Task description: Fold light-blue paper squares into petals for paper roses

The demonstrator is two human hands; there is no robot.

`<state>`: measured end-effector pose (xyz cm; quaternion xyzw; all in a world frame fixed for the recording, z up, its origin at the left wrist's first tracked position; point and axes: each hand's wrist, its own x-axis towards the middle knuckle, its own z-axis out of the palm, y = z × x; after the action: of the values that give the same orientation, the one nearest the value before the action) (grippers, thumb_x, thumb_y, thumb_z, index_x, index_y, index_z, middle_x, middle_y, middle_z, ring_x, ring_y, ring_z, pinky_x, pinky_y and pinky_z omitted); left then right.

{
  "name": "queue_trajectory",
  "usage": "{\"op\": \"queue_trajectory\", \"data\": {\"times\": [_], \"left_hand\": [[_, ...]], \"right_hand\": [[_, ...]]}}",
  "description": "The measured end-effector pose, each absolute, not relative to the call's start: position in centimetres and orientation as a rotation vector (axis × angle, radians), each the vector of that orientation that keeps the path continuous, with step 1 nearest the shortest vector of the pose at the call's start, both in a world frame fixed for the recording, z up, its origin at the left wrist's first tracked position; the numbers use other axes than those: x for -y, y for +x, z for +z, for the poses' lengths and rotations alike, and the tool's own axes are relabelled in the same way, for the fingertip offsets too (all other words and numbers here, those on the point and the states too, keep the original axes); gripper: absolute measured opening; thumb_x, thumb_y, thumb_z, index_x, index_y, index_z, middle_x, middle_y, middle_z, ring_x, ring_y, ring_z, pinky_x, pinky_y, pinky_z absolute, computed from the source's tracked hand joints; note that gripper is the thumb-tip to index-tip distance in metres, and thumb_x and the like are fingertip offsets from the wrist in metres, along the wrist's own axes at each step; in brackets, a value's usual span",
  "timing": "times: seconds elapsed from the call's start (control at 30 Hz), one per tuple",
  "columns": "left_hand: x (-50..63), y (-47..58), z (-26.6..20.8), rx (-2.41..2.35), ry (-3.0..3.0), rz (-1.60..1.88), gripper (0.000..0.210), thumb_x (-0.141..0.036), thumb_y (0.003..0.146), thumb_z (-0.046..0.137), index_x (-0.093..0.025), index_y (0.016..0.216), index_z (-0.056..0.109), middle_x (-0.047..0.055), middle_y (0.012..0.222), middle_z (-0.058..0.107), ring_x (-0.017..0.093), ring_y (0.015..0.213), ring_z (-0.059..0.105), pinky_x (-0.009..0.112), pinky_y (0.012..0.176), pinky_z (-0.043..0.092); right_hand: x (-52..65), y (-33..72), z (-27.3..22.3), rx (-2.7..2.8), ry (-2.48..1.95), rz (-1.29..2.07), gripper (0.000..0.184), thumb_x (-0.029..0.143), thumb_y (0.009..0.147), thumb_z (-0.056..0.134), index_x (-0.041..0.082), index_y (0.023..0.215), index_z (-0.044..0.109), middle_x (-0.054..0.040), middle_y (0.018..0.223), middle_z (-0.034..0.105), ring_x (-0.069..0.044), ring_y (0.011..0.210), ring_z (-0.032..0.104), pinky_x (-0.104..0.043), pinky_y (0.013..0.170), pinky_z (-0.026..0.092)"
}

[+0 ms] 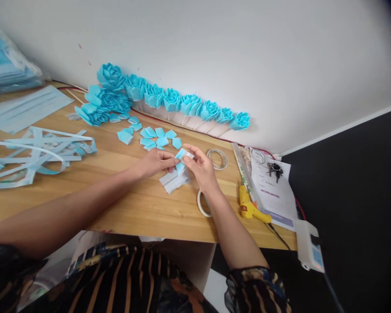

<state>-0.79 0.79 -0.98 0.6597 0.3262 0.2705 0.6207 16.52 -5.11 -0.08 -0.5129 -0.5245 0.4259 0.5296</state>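
Left hand (156, 163) and right hand (201, 169) share a blue piece (180, 167)

Both pinch it between thumb and fingers, over the table (143, 208). White scraps (170, 182) lie just under it. Beyond are petals (162, 141), with flowers (172, 100) along the wall (215, 43); a glue gun (247, 206) lies off right.

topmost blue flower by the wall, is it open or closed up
Open: on that blue flower, the petals flare outward in layers.
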Motion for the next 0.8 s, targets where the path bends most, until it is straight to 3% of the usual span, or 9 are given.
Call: {"op": "queue_trajectory", "data": {"times": [0.2, 0.47, 0.57, 0.67, 0.8], "left_hand": [[-0.71, -0.77, -0.87, -0.746, 1.569, 0.576, 0.029, -0.038, 0.079, 0.065, -0.015, 0.061, 0.064, -0.001, 0.055, 0.060, 0.009, 0.053, 0.052, 0.021, 0.055, 0.039], [-0.61, -0.80, -0.63, -0.759, 1.484, 0.630, 0.032, -0.038, 0.080, 0.065, -0.015, 0.059, 0.062, 0.000, 0.052, 0.058, 0.009, 0.050, 0.051, 0.021, 0.052, 0.040], [-0.65, -0.82, -0.60, -0.768, 1.508, 0.614, 0.033, -0.038, 0.080, 0.065, -0.015, 0.057, 0.061, -0.001, 0.051, 0.057, 0.009, 0.049, 0.050, 0.021, 0.051, 0.039], [-0.71, -0.84, -0.74, -0.760, 1.568, 0.588, 0.034, -0.040, 0.078, 0.067, -0.015, 0.055, 0.059, -0.001, 0.050, 0.056, 0.009, 0.048, 0.049, 0.020, 0.050, 0.037], [-0.60, -0.81, -1.06, -0.741, 1.645, 0.550, 0.034, -0.042, 0.079, 0.064, -0.014, 0.059, 0.063, -0.001, 0.051, 0.056, 0.008, 0.046, 0.045, 0.021, 0.047, 0.031]], "right_hand": [[5.18, 16.60, -0.72, 1.305, -1.267, 0.893, 0.022, 0.039, 0.076, 0.074, 0.022, 0.089, 0.070, 0.0012, 0.081, 0.070, -0.012, 0.067, 0.058, -0.025, 0.063, 0.046], [5.21, 16.91, 0.04, 1.509, -1.319, 0.714, 0.010, 0.031, 0.081, 0.067, 0.023, 0.086, 0.070, 0.0005, 0.085, 0.070, -0.012, 0.066, 0.056, -0.025, 0.061, 0.044], [5.16, 16.98, 0.06, 1.510, -1.309, 0.780, 0.016, 0.033, 0.081, 0.067, 0.023, 0.093, 0.069, -0.0002, 0.090, 0.070, -0.013, 0.072, 0.058, -0.026, 0.066, 0.046], [5.19, 16.95, 0.05, 1.498, -1.284, 0.899, 0.033, 0.039, 0.079, 0.070, 0.025, 0.109, 0.067, 0.0005, 0.089, 0.068, -0.014, 0.074, 0.059, -0.027, 0.069, 0.047], [5.31, 16.80, 0.17, 1.518, -1.355, 0.825, 0.022, 0.040, 0.079, 0.070, 0.022, 0.092, 0.072, 0.0019, 0.074, 0.065, -0.012, 0.064, 0.054, -0.025, 0.062, 0.043]]}}
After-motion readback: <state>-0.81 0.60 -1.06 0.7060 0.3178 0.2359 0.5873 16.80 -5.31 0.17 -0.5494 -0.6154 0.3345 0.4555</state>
